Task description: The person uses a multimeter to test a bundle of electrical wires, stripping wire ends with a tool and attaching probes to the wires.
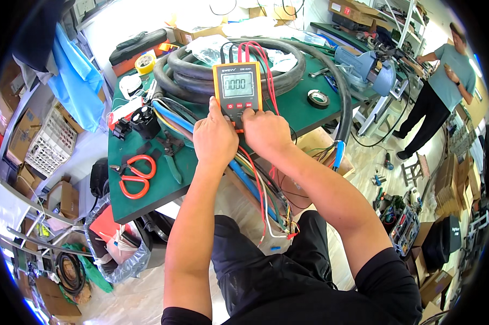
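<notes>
Both hands hold an orange-and-black digital meter (pixel 237 86) upright over the green table. My left hand (pixel 214 138) closes on its lower left edge, thumb on the front. My right hand (pixel 267 131) grips the lower right, its thumb at the button row under the lit grey display. Red test leads (pixel 270 73) and black leads come out of the meter's top. Behind it lies a coil of thick black cable (pixel 174 67). Below my hands, the stripped end of a cable with blue, red and white wires (pixel 261 187) hangs off the table edge.
Red-handled scissors (pixel 141 176), green-handled pliers (pixel 172 168) and a roll of black tape (pixel 318 99) lie on the table (pixel 187 181). A lined bin (pixel 117 265) stands at the left. At the right are a blue machine (pixel 363 67), a standing person (pixel 444 81) and a toolbox (pixel 404 230).
</notes>
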The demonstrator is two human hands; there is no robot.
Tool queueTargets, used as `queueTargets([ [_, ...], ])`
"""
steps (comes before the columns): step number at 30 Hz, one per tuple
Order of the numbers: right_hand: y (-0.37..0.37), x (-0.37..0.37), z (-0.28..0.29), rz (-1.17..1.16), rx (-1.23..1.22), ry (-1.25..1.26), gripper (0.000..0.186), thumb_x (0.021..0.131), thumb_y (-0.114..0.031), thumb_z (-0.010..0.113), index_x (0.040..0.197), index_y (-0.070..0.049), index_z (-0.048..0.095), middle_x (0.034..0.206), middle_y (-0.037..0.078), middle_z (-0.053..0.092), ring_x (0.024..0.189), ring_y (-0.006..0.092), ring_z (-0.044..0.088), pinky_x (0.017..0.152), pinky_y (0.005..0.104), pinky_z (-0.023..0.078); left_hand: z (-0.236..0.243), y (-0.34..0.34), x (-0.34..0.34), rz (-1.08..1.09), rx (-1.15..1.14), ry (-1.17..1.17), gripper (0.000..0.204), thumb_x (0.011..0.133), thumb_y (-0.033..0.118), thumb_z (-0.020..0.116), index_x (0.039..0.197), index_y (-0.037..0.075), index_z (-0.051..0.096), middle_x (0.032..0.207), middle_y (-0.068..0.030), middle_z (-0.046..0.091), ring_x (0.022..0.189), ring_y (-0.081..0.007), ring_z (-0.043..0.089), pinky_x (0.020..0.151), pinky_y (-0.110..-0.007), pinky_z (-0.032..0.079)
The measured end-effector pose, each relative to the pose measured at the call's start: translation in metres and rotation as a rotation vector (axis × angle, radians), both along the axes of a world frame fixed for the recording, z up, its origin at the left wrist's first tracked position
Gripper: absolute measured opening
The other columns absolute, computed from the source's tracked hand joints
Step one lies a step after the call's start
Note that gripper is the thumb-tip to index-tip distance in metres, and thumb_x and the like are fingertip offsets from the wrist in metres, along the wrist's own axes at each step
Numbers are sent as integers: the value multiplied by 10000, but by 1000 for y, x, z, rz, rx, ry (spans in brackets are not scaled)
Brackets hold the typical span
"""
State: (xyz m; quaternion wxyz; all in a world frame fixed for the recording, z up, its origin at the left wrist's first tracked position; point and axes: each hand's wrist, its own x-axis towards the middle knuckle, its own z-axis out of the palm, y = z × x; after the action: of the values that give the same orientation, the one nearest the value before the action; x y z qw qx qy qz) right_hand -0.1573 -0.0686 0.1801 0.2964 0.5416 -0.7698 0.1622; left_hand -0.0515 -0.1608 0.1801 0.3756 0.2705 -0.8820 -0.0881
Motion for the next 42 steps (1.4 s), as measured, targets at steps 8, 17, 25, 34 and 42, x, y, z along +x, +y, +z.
queueTargets([
  [8, 3, -3, -6, -20, -35, -90, 215, 898, -214, 604, 810, -18, 585, 684, 152, 667, 632, 313, 680, 533, 427, 546, -2, 0, -2, -4, 13, 18, 568, 864, 75, 529, 1385, -93, 377, 823, -178, 698, 857, -357, 676, 845, -435, 467],
  [17, 10, 3, -4, 3, -98, -127, 264, 912, -263, 616, 854, -9, 572, 690, 153, 658, 641, 324, 675, 536, 433, 547, -6, -3, -2, 7, -25, 13, 602, 824, 37, 539, 1385, -105, 372, 801, -123, 703, 851, -340, 679, 843, -414, 470],
  [25, 8, 1, -8, 73, -135, -78, 174, 894, -181, 606, 879, -28, 525, 732, 126, 641, 676, 282, 670, 569, 381, 545, -7, -4, -1, 15, -52, 35, 617, 814, 26, 554, 1394, -84, 376, 816, -148, 698, 850, -355, 675, 841, -419, 470],
  [34, 9, -6, -14, 143, -117, -83, 155, 862, -110, 612, 935, -30, 501, 788, 125, 628, 705, 299, 647, 567, 406, 522, -4, -2, -1, 10, -18, 28, 620, 806, 15, 559, 1395, -71, 384, 856, -197, 694, 876, -374, 670, 844, -430, 470],
  [42, 11, -7, -11, 187, -120, -107, 165, 899, -127, 615, 948, -31, 489, 802, 130, 632, 706, 322, 643, 566, 440, 507, -1, -1, 1, 4, -1, 32, 626, 804, 18, 558, 1400, -68, 384, 903, -212, 698, 905, -381, 670, 873, -429, 468],
])
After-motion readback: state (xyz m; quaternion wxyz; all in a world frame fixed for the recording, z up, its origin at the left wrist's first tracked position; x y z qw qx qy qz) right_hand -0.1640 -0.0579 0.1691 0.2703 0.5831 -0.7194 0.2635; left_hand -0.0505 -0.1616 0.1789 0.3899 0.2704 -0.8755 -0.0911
